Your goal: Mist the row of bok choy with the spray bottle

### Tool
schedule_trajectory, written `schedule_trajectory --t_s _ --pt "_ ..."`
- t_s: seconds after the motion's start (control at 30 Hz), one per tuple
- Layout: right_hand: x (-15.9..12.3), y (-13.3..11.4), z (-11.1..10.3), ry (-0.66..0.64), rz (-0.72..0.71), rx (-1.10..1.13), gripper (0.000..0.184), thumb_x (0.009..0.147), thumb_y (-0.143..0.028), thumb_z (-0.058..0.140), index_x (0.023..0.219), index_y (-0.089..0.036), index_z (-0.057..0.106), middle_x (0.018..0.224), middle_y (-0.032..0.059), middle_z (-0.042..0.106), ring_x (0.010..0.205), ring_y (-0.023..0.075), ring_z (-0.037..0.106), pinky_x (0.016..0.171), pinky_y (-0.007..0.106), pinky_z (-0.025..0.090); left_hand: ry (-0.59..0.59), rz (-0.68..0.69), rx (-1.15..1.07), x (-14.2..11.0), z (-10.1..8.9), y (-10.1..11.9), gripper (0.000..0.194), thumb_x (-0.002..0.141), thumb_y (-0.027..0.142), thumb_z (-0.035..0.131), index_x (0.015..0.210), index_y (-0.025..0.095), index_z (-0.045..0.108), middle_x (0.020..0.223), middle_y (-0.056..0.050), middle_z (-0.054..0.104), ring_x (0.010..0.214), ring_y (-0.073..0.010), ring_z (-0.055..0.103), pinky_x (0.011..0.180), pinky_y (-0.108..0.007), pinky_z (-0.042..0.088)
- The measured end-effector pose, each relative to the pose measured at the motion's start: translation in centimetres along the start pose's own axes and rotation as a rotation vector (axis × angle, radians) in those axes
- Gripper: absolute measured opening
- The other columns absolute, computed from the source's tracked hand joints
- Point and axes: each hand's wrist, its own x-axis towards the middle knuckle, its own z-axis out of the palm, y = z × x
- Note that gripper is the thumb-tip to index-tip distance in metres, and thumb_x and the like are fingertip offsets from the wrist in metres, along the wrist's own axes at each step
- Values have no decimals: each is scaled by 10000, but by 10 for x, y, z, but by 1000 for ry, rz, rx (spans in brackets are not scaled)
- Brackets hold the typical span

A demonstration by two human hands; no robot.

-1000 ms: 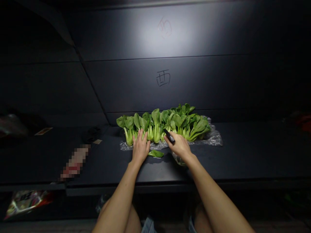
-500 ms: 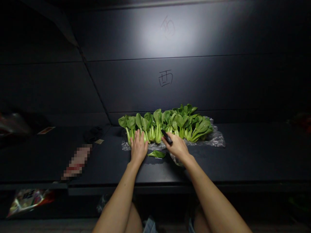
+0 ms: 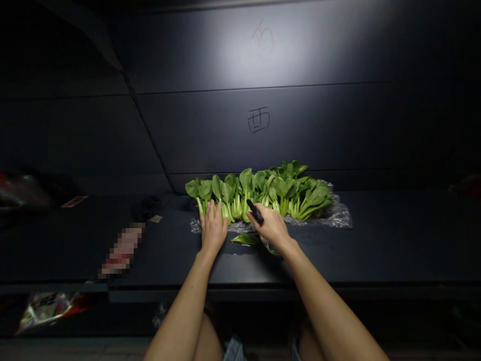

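A row of green bok choy [image 3: 263, 193] lies on clear plastic wrap [image 3: 334, 215] on a dark table [image 3: 376, 240]. My left hand [image 3: 212, 229] rests flat, fingers stretched, on the stem ends of the leftmost heads. My right hand [image 3: 271, 226] is closed round a dark knife handle [image 3: 255, 211], which points up and left toward the stems in the middle of the row. A single loose green leaf [image 3: 245, 239] lies on the table between my two hands. The knife's blade is hidden under my hand.
A dark panelled wall with a chalked character [image 3: 259, 120] rises behind the table. A small dark bundle [image 3: 147, 206] and a card [image 3: 73, 201] lie at the left. A blurred-out item [image 3: 122, 249] sits left of me. A colourful packet [image 3: 48, 307] lies below the table edge.
Both hands have shifted slightly left along the row. My left hand slid from between the heads onto the leftmost stems; my right hand with the knife followed.
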Motion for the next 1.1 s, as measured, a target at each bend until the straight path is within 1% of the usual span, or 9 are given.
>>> schedule_trajectory --t_s 0.13,0.27,0.4,0.5,0.63,0.77,0.93,1.03,1.1 --pt "2 -6 1 -8 1 9 346 946 -472 381 1048 -231 608 948 61 719 842 207 666 642 250 372 3 -36 25 1 -5 -8 512 894 261 417 1377 94 429 1506 -218 332 1427 -326 242 1121 -595 214" --pt "5 -12 4 -31 -17 1 337 942 -472 393 1019 -227 611 936 65 719 828 210 667 631 251 369 22 -92 24 1 -8 -14 512 886 262 435 1364 80 445 1499 -236 331 1423 -351 241 1116 -598 225" --pt "8 -17 7 -39 -44 -11 327 935 -467 418 1042 -223 606 950 68 720 836 204 667 639 246 372 55 -138 -11 0 -4 -18 512 881 272 449 1360 88 448 1493 -246 332 1421 -366 236 1105 -595 256" --pt "11 -20 8 -35 -58 -3 322 934 -456 424 1047 -217 609 965 72 719 848 207 667 639 246 370 71 -136 -63 -1 0 -20 516 877 268 454 1360 85 442 1504 -246 307 1426 -365 219 1102 -563 294" --pt "15 -24 6 -18 -30 -1 325 944 -439 405 1045 -215 617 952 75 721 843 208 668 638 248 365 80 -119 -113 -1 4 -22 533 875 262 458 1367 59 424 1514 -258 269 1437 -365 179 1113 -539 297" --pt "20 -28 6 -43 3 -29 339 940 -454 402 1065 -222 615 944 79 724 829 213 673 625 252 363 107 -139 -163 1 6 -24 573 877 278 460 1410 95 361 1543 -234 219 1441 -352 173 1110 -542 304" --pt "26 -35 11 -69 -24 -58 343 935 -475 399 1065 -232 604 965 77 724 841 211 677 634 252 379 113 -263 -226 5 10 -27 682 862 296 473 1467 88 237 1532 -242 244 1423 -325 254 1097 -486 351" --pt "30 -38 14 -48 -60 -32 338 937 -464 402 1077 -227 598 985 78 722 860 210 673 653 249 388 91 -329 -225 6 12 -29 694 855 302 472 1467 75 236 1497 -256 318 1384 -325 342 1078 -479 377" --pt "33 -40 16 -41 -76 -13 323 939 -444 404 1066 -221 602 984 83 721 864 214 672 661 252 391 78 -329 -219 7 13 -29 672 859 296 459 1458 64 260 1479 -255 352 1372 -318 366 1081 -467 377"
